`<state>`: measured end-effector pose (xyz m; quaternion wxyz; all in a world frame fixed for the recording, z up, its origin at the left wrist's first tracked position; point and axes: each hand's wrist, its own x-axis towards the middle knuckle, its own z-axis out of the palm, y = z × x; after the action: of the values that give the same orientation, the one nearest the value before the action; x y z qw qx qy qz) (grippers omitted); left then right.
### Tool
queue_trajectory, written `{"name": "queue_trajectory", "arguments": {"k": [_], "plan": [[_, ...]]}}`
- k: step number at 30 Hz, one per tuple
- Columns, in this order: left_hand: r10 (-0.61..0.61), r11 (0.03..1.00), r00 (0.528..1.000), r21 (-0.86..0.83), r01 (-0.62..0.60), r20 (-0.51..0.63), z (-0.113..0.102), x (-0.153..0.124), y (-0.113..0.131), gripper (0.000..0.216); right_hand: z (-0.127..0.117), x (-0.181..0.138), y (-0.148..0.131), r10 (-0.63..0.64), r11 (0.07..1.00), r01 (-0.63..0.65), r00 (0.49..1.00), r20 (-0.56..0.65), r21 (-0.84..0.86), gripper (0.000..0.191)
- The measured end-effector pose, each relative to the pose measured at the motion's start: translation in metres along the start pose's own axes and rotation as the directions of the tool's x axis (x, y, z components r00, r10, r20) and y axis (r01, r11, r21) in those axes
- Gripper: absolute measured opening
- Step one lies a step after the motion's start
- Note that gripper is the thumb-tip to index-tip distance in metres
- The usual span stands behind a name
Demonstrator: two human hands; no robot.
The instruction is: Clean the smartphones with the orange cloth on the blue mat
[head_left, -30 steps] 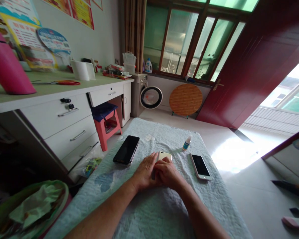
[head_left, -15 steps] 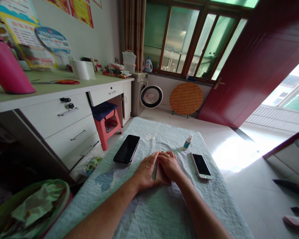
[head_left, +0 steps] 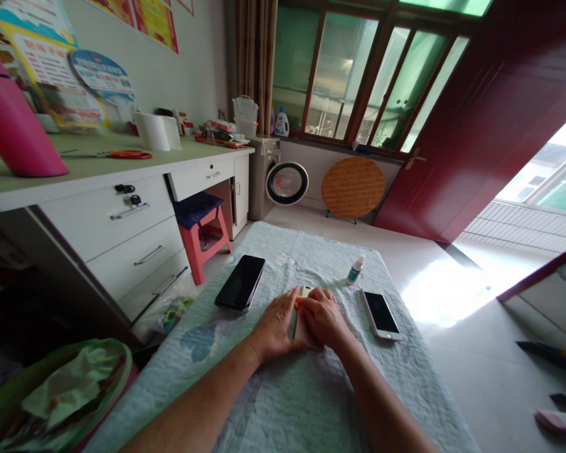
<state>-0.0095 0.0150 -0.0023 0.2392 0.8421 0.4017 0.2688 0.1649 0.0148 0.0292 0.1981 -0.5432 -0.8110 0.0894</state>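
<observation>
A pinkish-gold phone [head_left: 304, 332] lies on the cloth-covered surface, back side up, with a small camera spot at its far end. My left hand [head_left: 274, 322] grips it along the left side, fingers stretched forward and thumb at the near edge. Over the phone's back, my right hand [head_left: 324, 314] is closed, pinching a small orange piece [head_left: 299, 302] that looks like cloth and presses on the upper part. Most of the phone's right side is hidden under this hand. Left of my hands lies a black phone [head_left: 240, 283]; on the right are a white phone [head_left: 381, 314] and a small spray bottle [head_left: 355, 270].
A pale blue quilted cover [head_left: 302, 402] spreads under everything. Along the left stands a desk [head_left: 122, 233] with drawers, and a red stool [head_left: 200, 242] beside it. A waste bin [head_left: 127, 358] is at lower left. Farther back are a washing machine [head_left: 264, 170] and a round wooden tabletop [head_left: 353, 187].
My right hand has drawn slightly back toward me across the phone, its fingers more curled. The phone's far end and the orange piece now show. My left hand stays nearly where it was.
</observation>
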Motion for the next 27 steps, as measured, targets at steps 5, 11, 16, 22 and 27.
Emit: {"name": "queue_trajectory", "arguments": {"k": [5,11,16,22,27], "plan": [[0.006,1.000,1.000,0.007,-0.006,0.004,0.002,0.000,-0.003,0.111,-0.002,-0.005,-0.004,-0.082,0.997,0.082,0.993,0.083,0.006,0.024],[0.007,1.000,0.999,-0.005,-0.007,-0.041,0.002,0.001,0.001,0.112,-0.005,0.003,-0.005,0.001,0.993,0.010,0.996,0.091,-0.120,0.022],[0.031,0.999,0.998,-0.020,-0.032,-0.053,0.004,0.002,0.000,0.116,-0.006,0.022,0.000,0.087,0.977,-0.062,0.990,0.114,-0.206,0.027],[0.019,1.000,1.000,-0.005,-0.019,-0.023,0.006,0.002,-0.005,0.125,-0.003,0.038,0.002,0.118,0.970,-0.082,0.982,0.147,-0.228,0.025],[-0.016,1.000,1.000,-0.021,0.016,-0.016,0.004,0.001,-0.004,0.128,0.000,0.037,-0.001,0.073,0.976,-0.032,0.980,0.184,-0.217,0.023]]}}
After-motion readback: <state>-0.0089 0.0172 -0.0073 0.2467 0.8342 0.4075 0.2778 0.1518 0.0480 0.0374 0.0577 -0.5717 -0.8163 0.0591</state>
